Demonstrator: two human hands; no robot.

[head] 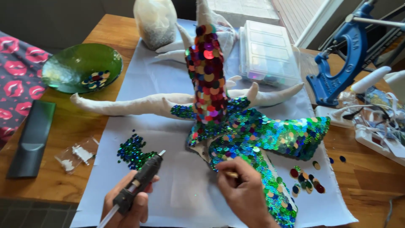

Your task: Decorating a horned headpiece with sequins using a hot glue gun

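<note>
My left hand (128, 204) grips a black glue gun (139, 181) with a clear glue stick in its back, its nozzle pointing up and right near a heap of green and blue sequins (131, 152). My right hand (244, 190) pinches a thin wooden stick (231, 173) against the green sequined arm of a stuffed cloth figure (236, 126). That figure has several white fabric limbs; one upright limb is covered in red and purple sequins (206, 71), two lower ones in green and blue.
A white cloth sheet (177, 198) covers the wooden table. A green glass bowl (80, 65) with sequins sits far left, a clear compartment box (268, 52) at the back, a blue press tool (341, 55) right, loose large sequins (306, 179) near the right.
</note>
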